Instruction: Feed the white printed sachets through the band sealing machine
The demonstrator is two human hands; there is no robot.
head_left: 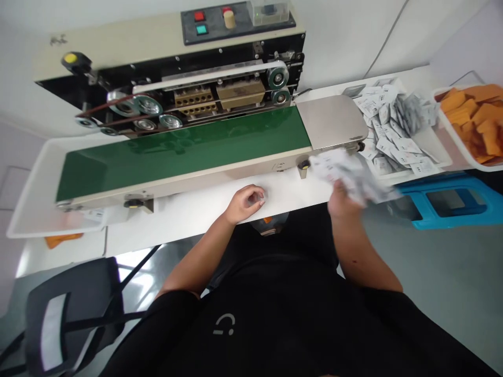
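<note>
My right hand (346,204) grips a bunch of white printed sachets (341,170), smeared by motion, just in front of the metal plate (334,123) at the right end of the machine. My left hand (245,204) rests at the front edge of the white table (188,214); its fingers curl toward the thumb with a gap between them, and nothing shows inside. Behind both hands stands a band sealing machine (168,63) with a green conveyor belt (184,152). More white sachets (389,125) lie heaped in a white tray (440,149) to the right.
Orange pieces (471,120) fill a bin at far right. A blue plastic stool (451,204) stands below. A white bin (35,204) sits under the belt's left end, with an orange piece (63,240) beside it. A black chair (74,314) is at lower left.
</note>
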